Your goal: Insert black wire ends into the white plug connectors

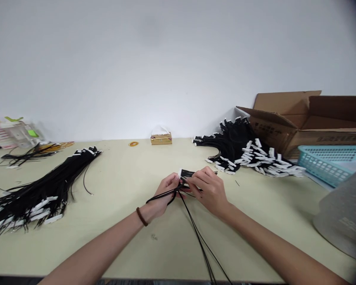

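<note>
My left hand (163,196) and my right hand (209,188) meet over the middle of the pale table (121,233). Both are closed on a small bundle of thin black cables (187,174) with white connector ends. The bundle's loose wires (200,237) trail from my hands down toward the table's front edge. A brown bead bracelet (141,217) sits on my left wrist.
A long heap of black cables with white ends (38,194) lies at the left. A bigger pile (243,152) sits at the back right beside an open cardboard box (302,118). Also there are a blue plastic basket (329,158), a grey object (344,213), a gold tissue box (161,138) and rubber bands (133,144).
</note>
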A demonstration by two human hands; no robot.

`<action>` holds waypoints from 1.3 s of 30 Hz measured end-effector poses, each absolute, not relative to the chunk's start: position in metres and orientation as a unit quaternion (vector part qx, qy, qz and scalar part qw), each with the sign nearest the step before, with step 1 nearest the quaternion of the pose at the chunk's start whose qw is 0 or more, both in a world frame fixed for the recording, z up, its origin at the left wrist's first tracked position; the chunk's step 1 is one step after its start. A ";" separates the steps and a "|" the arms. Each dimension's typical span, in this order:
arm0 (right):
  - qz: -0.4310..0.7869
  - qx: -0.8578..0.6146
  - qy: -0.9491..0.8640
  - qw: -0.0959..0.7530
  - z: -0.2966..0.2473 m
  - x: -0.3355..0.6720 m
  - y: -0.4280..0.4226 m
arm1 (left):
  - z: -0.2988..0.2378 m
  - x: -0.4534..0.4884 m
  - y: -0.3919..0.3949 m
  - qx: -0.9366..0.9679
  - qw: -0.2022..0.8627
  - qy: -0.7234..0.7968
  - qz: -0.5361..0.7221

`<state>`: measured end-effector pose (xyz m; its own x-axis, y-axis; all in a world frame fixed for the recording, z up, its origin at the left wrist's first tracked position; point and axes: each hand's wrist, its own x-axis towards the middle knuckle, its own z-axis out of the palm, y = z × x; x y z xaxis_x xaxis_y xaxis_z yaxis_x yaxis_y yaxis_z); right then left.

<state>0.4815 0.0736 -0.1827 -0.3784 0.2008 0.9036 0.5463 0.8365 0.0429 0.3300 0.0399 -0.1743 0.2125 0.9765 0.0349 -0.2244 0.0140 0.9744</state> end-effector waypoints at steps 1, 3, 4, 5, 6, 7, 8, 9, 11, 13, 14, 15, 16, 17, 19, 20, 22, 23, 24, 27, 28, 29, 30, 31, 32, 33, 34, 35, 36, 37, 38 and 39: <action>-0.169 -0.227 -0.815 0.506 -0.183 0.482 0.074 | -0.174 0.330 0.040 0.495 0.600 0.383 0.498; -0.168 -0.224 -0.817 0.504 -0.183 0.482 0.074 | -0.175 0.331 0.040 0.500 0.597 0.387 0.494; -0.167 -0.222 -0.818 0.504 -0.183 0.483 0.075 | -0.175 0.331 0.041 0.502 0.595 0.389 0.493; -0.166 -0.221 -0.818 0.504 -0.184 0.483 0.075 | -0.175 0.330 0.041 0.505 0.593 0.391 0.491; -0.165 -0.221 -0.819 0.504 -0.184 0.483 0.075 | -0.176 0.330 0.042 0.507 0.591 0.392 0.490; -0.166 -0.221 -0.819 0.503 -0.185 0.483 0.076 | -0.177 0.329 0.043 0.507 0.591 0.392 0.489; -0.167 -0.222 -0.819 0.502 -0.186 0.483 0.076 | -0.177 0.329 0.043 0.507 0.594 0.389 0.489; -0.170 -0.224 -0.818 0.501 -0.186 0.483 0.077 | -0.178 0.328 0.043 0.505 0.598 0.384 0.490; -0.181 -0.227 -0.818 0.496 -0.187 0.483 0.078 | -0.179 0.328 0.044 0.496 0.611 0.367 0.496; -0.196 -0.231 -0.819 0.487 -0.186 0.484 0.079 | -0.180 0.328 0.044 0.483 0.623 0.351 0.505; -0.206 -0.232 -0.819 0.482 -0.186 0.484 0.080 | -0.180 0.328 0.044 0.477 0.627 0.348 0.508; -0.217 -0.232 -0.819 0.478 -0.185 0.485 0.081 | -0.180 0.328 0.045 0.470 0.631 0.348 0.509; -0.228 -0.232 -0.818 0.475 -0.184 0.487 0.082 | -0.180 0.328 0.045 0.463 0.636 0.352 0.508; -0.239 -0.232 -0.815 0.473 -0.183 0.488 0.083 | -0.180 0.327 0.045 0.454 0.640 0.357 0.505; -0.258 -0.237 -0.808 0.474 -0.181 0.493 0.087 | -0.179 0.325 0.046 0.429 0.650 0.373 0.505; -0.267 -0.244 -0.802 0.475 -0.180 0.495 0.089 | -0.178 0.324 0.047 0.415 0.654 0.381 0.506; -0.283 -0.260 -0.788 0.481 -0.178 0.501 0.094 | -0.177 0.320 0.049 0.392 0.661 0.391 0.506; -0.290 -0.268 -0.782 0.483 -0.177 0.504 0.097 | -0.177 0.318 0.050 0.386 0.665 0.394 0.503; -0.296 -0.275 -0.777 0.483 -0.177 0.507 0.100 | -0.177 0.317 0.051 0.386 0.669 0.395 0.497; -0.308 -0.285 -0.771 0.479 -0.177 0.516 0.108 | -0.178 0.313 0.053 0.408 0.675 0.389 0.476; -0.311 -0.287 -0.770 0.477 -0.177 0.518 0.111 | -0.179 0.313 0.053 0.416 0.674 0.388 0.471; -0.314 -0.288 -0.769 0.476 -0.177 0.520 0.113 | -0.180 0.312 0.054 0.423 0.673 0.388 0.466; -0.316 -0.288 -0.769 0.475 -0.177 0.522 0.114 | -0.181 0.312 0.054 0.427 0.673 0.390 0.462; -0.318 -0.289 -0.769 0.473 -0.177 0.524 0.115 | -0.182 0.312 0.054 0.429 0.673 0.392 0.458; -0.320 -0.289 -0.769 0.471 -0.177 0.525 0.116 | -0.183 0.312 0.055 0.430 0.674 0.393 0.454; -0.323 -0.290 -0.769 0.469 -0.177 0.526 0.116 | -0.183 0.312 0.055 0.430 0.675 0.393 0.452; -0.325 -0.290 -0.770 0.467 -0.177 0.526 0.117 | -0.184 0.312 0.056 0.431 0.675 0.392 0.452; -0.327 -0.291 -0.770 0.465 -0.177 0.527 0.117 | -0.184 0.312 0.056 0.432 0.675 0.392 0.453; -0.328 -0.291 -0.771 0.463 -0.177 0.527 0.117 | -0.185 0.312 0.056 0.434 0.673 0.392 0.453; -0.329 -0.291 -0.771 0.461 -0.177 0.527 0.117 | -0.185 0.311 0.057 0.436 0.672 0.392 0.452; -0.330 -0.290 -0.771 0.461 -0.177 0.528 0.117 | -0.184 0.311 0.057 0.440 0.672 0.391 0.450; -0.332 -0.290 -0.770 0.462 -0.176 0.528 0.118 | -0.184 0.311 0.056 0.443 0.672 0.390 0.448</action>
